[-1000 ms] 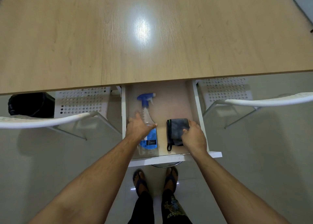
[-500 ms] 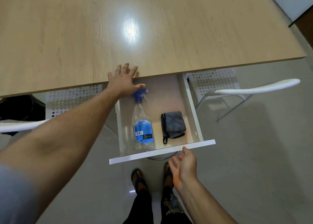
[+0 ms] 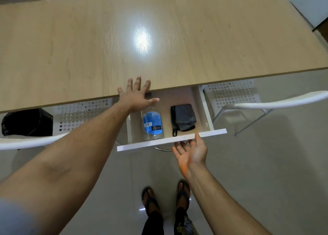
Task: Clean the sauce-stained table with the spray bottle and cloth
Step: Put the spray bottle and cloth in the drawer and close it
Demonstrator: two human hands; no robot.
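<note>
Wood-grain tabletop, pale and glossy, fills most of the head view, with a bright light glare in the middle of the table (image 3: 177, 30). No sauce stain is really visible on it from this angle, so can't say where the mess is.

Under the near edge a white drawer (image 3: 170, 140) is pulled partway out. Inside it the spray bottle (image 3: 152, 123) lies on its side, clear plastic with a blue label and a barcode, its base toward the drawer front and its nozzle end tucked under the table edge and mostly hidden by the hand. Just beside it, to the right and not touching, sits the cloth (image 3: 183, 117), dark grey, folded, with a little black loop hanging off the near corner.

The person's left hand (image 3: 136, 97) is flat on the table's edge, fingers spread wide and holding nothing, thumb sticking out over the bottle's neck. The right hand (image 3: 191, 153) is palm up right at the drawer front, fingers loose and apart, thumb tip touching the top edge of the front panel, the other fingers curled under it near a metal handle (image 3: 162, 149). It's empty too.

White perforated chairs (image 3: 248, 101) sit on both sides, a black bag (image 3: 26, 122) is on the left one, and the person's sandalled feet (image 3: 150, 201) show on the tiled floor.
</note>
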